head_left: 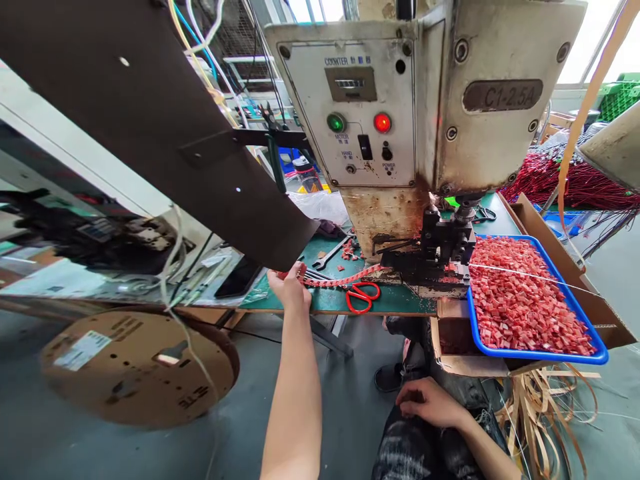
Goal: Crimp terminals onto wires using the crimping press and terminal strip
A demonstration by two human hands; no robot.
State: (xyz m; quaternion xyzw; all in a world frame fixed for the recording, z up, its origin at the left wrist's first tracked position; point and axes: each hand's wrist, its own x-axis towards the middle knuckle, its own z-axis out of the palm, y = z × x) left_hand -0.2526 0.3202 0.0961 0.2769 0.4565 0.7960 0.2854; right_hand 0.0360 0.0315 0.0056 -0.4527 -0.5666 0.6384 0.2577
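My left hand is at the table edge, its fingers closed on the end of a strip of red plastic pieces. This strip curves across the table to the tooling at the foot of the press. Just below it lie red-handled scissors. The lower edge of a dark curved panel hangs just over that hand, and my fingertips are partly hidden. My right hand rests on my thigh with loosely curled fingers, thumb apart, and nothing visible in it.
A blue tray heaped with small red pieces stands on a cardboard box at right. A wrench and a phone lie on the table. Below left is a large cardboard reel. Paper strips hang at lower right.
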